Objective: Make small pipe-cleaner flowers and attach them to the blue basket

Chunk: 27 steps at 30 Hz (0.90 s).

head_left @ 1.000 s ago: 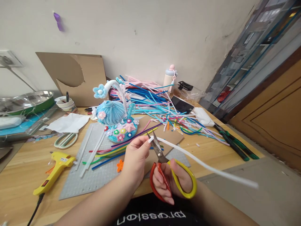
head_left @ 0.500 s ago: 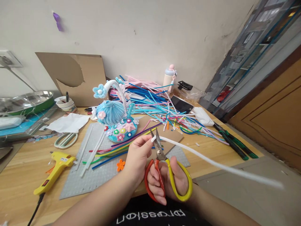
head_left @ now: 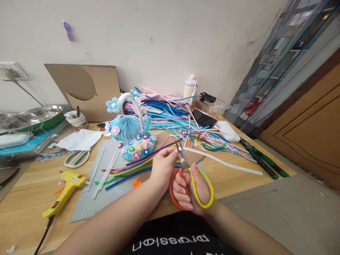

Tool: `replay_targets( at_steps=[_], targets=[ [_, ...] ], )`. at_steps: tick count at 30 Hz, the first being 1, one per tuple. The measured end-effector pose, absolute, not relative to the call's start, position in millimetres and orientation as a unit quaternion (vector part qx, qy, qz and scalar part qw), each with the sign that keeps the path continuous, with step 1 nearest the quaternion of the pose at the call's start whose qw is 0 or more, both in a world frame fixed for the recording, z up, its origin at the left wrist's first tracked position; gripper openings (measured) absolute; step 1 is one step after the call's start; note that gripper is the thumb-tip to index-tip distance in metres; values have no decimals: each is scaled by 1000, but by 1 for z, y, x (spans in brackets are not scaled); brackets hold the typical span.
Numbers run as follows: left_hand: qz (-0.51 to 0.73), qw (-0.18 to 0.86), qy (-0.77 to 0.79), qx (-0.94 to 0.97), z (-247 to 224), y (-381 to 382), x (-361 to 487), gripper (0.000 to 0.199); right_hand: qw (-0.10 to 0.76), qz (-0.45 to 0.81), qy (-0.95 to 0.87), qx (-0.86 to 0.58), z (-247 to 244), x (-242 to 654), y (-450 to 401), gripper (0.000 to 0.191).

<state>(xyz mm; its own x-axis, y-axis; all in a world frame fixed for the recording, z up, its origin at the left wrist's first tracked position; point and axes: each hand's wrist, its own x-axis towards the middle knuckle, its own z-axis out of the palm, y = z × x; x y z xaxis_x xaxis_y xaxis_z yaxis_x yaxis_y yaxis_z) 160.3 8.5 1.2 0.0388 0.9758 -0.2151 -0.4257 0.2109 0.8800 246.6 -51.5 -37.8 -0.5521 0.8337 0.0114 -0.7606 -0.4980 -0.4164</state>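
Observation:
My right hand (head_left: 190,191) is wrapped round the scissors (head_left: 182,161), which have one red and one yellow handle; their blades point away from me and are nearly closed. Between the blades passes the white pipe cleaner (head_left: 225,163), whose long part stretches out to the right. My left hand (head_left: 164,164) pinches its short end just left of the blades. Beyond my hands stands a blue fuzzy figure (head_left: 125,127) on a round base with small flowers. An orange flower (head_left: 137,183) lies beside my left forearm.
A yellow glue gun (head_left: 65,191) and clear glue sticks (head_left: 107,171) lie left, the sticks on a grey cutting mat (head_left: 82,203). Behind are piled pipe cleaners (head_left: 164,106), a phone (head_left: 204,118) and a bottle (head_left: 189,88). Black-green pliers (head_left: 262,161) rest at the right edge.
The scissor blades have come closer together on the white pipe cleaner. Its long part has swung in, its far end now nearer the blades. Both hands have shifted slightly away from me.

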Motion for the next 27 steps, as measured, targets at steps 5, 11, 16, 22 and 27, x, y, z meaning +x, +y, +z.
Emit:
replay_targets(
  at_steps=[5,11,16,22,27],
  targets=[
    [539,631,450,330,1,11,159,23,462,861,-195,-87,-45,248,-43,62],
    [543,605,464,351,6,14,153,24,449,855,-230,-119,-43,254,-44,64],
    [549,599,470,345,5,23,143,25,378,846,-336,-169,-42,266,-54,64],
    [568,607,451,325,7,26,125,24,318,616,-523,-496,-41,279,-60,56],
    [559,629,433,324,13,9,125,26,291,362,-663,-587,-23,277,-57,35]
  ],
)
